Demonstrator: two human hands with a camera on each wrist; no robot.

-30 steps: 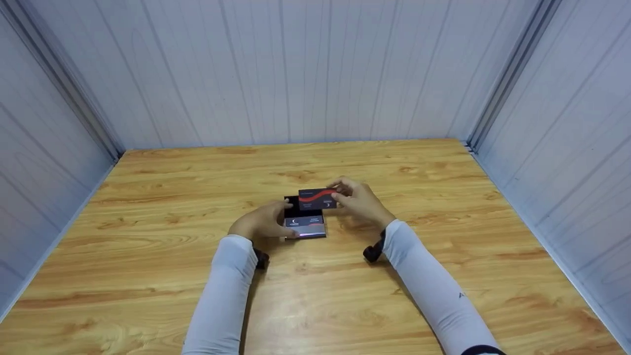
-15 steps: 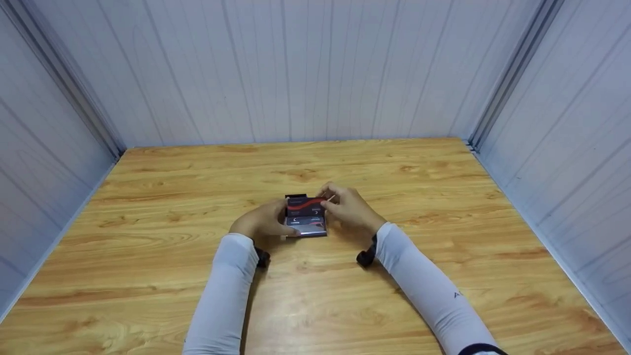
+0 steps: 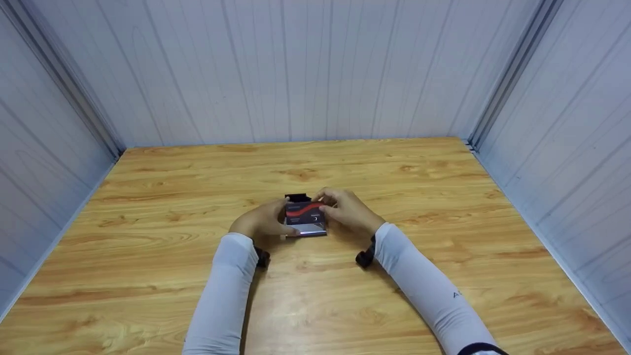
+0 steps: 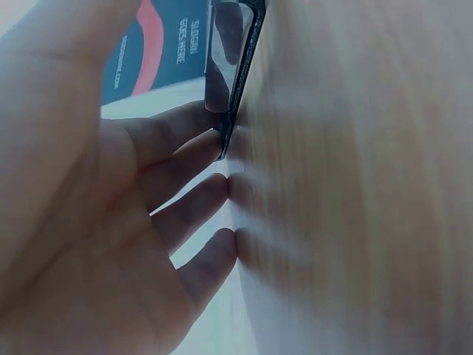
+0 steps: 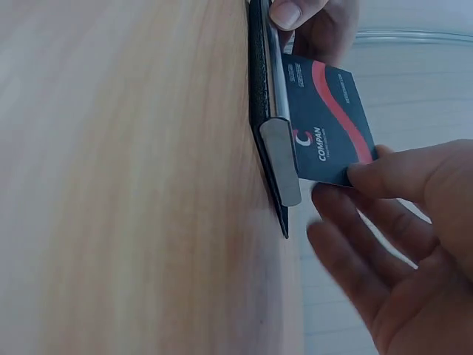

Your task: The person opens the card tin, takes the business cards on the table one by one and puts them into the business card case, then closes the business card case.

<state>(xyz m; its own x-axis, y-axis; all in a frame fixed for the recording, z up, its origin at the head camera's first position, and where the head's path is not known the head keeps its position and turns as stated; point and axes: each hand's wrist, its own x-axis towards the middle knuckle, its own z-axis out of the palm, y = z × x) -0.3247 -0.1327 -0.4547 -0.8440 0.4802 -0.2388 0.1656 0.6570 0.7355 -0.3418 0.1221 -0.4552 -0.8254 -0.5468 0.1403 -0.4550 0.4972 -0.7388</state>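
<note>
A dark business card (image 3: 304, 213) with a red wave stands tilted in an open card case (image 3: 311, 229), its lower edge inside the metal tray. My right hand (image 3: 351, 212) pinches the card's right corner between thumb and fingers, clearly seen in the right wrist view (image 5: 414, 222). My left hand (image 3: 263, 220) holds the case at its left end, thumb on the front metal edge and fingers around the back. The black lid (image 3: 297, 197) lies folded back behind the card. In the left wrist view the card (image 4: 159, 52) rises above the case's shiny end (image 4: 227, 55).
The case lies on a wood-grain table (image 3: 305, 296). Pale panelled walls (image 3: 305, 69) enclose the table at the back and both sides. Each wrist wears a small black camera, one beside the left sleeve (image 3: 217, 296), one by the right sleeve (image 3: 429, 281).
My right hand has brought the card left and down, from above the open lid to into the case's tray. My left hand has kept its hold on the case.
</note>
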